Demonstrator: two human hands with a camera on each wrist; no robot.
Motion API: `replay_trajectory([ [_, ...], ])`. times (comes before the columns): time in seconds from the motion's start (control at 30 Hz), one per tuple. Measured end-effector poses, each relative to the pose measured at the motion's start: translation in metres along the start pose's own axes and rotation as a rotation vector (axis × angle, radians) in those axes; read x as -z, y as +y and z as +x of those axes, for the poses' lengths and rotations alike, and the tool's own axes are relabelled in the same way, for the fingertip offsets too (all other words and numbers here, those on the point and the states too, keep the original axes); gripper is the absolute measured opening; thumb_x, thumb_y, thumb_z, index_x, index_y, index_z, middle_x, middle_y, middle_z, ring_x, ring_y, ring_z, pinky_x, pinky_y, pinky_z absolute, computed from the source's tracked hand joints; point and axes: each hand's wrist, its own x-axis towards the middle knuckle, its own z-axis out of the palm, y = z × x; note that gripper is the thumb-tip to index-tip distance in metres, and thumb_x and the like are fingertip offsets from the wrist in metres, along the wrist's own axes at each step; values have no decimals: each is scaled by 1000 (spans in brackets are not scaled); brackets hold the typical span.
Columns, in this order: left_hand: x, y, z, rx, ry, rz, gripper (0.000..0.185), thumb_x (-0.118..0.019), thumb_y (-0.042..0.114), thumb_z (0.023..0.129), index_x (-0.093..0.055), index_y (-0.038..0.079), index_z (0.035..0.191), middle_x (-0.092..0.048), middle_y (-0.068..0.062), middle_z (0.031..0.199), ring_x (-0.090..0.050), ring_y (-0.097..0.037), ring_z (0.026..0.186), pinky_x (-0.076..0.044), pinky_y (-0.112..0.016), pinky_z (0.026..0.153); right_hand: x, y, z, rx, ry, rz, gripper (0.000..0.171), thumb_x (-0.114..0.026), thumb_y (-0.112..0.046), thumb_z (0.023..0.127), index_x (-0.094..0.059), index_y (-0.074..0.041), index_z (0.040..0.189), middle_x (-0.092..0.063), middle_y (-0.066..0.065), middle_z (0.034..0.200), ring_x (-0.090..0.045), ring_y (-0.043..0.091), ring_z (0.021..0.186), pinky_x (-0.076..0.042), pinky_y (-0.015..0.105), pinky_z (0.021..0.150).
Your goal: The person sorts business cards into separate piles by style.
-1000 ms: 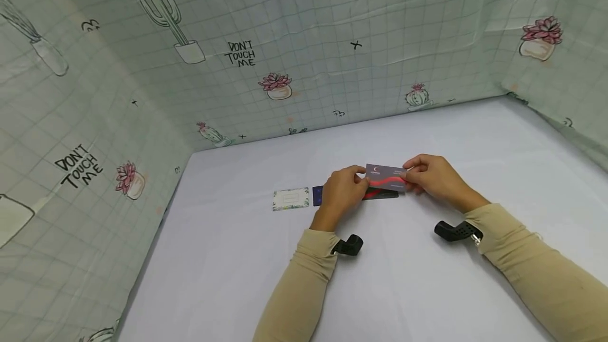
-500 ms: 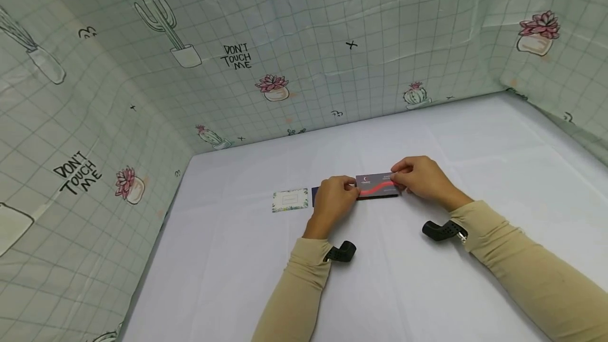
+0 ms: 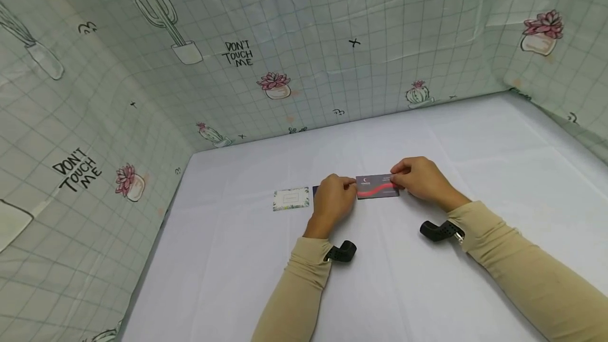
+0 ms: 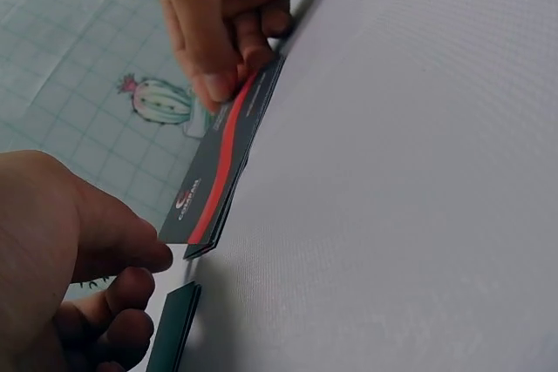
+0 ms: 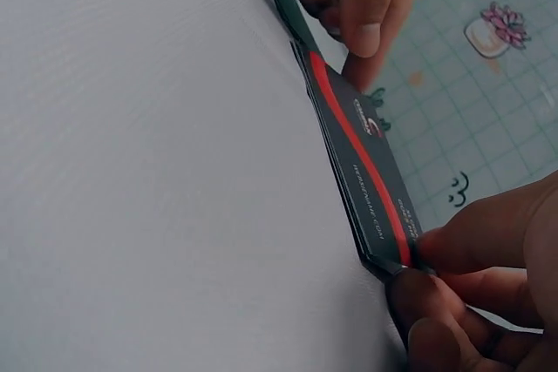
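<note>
Lowered since a second ago, the grey card with the red wave [image 3: 377,187] now rests on a dark stack on the white tabletop [image 3: 427,289]. Right hand [image 3: 420,180] pinches its right end; left hand [image 3: 332,198] pinches its left end. Beyond the left fingers lies a floral card [image 3: 291,199], before cactus-print walls [image 3: 285,41].

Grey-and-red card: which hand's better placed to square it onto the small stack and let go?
Right, probably. The right hand pinches the end of the grey-and-red card, which lies on the stack beneath. The left hand only meets its near end and also covers a blue card.
</note>
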Motion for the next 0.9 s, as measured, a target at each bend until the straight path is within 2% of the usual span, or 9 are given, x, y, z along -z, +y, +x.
replay_trajectory([
  [0.3, -3, 0, 1, 21, -32, 11, 23, -63, 23, 97, -81, 12, 107, -74, -2, 102, -63, -11, 86, -47, -27, 66, -5, 2, 2, 25, 27, -57, 21, -68, -14, 90, -73, 0, 105, -70, 8, 87, -59, 23, 81, -43, 34, 70],
  [0.6, -5, 0, 1, -13, -5, -3, 24, -60, 19, 98, -79, 7, 108, -75, -6, 103, -68, -18, 97, -53, -30, 75, -7, 4, 5, 44, 51, -95, 21, -68, -15, 89, -73, 0, 102, -70, 8, 87, -59, 25, 83, -43, 37, 73],
  [0.9, -5, -1, 0, -12, -32, 20, 22, -66, 21, 96, -79, 8, 108, -74, -4, 101, -63, -12, 84, -48, -26, 67, -10, 5, 7, 29, 32, -113, 22, -69, -18, 88, -72, -1, 102, -67, 7, 85, -58, 24, 81, -43, 37, 72],
])
